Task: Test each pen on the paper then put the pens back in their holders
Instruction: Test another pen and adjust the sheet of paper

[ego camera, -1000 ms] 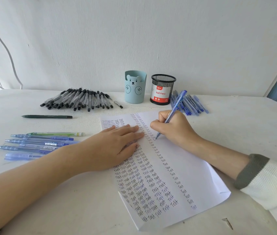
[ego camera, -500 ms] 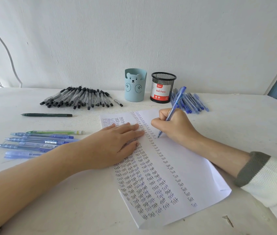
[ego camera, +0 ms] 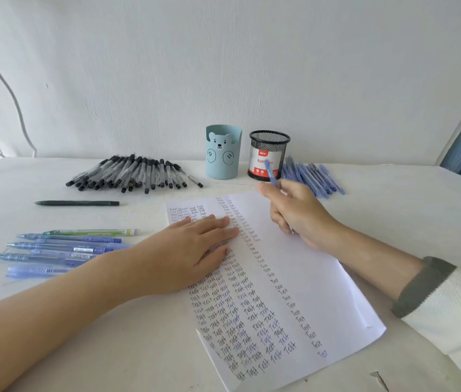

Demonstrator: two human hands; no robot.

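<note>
Right hand is gripping blue plastic pen, fingers curled; left hand is pressing, fingers straight, on white scribbled paper sheet.

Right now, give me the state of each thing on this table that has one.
left hand, flat, pressing the paper.
right hand, gripping the blue pen.
blue pen, tilted, blurred.
paper, flat, partly filled with "Test".
bear holder, upright, no pens showing.
mesh holder, upright, no pens showing.
black pens, lying in a row.
far blue pens, lying loose.
near blue pens, lying side by side.
</note>
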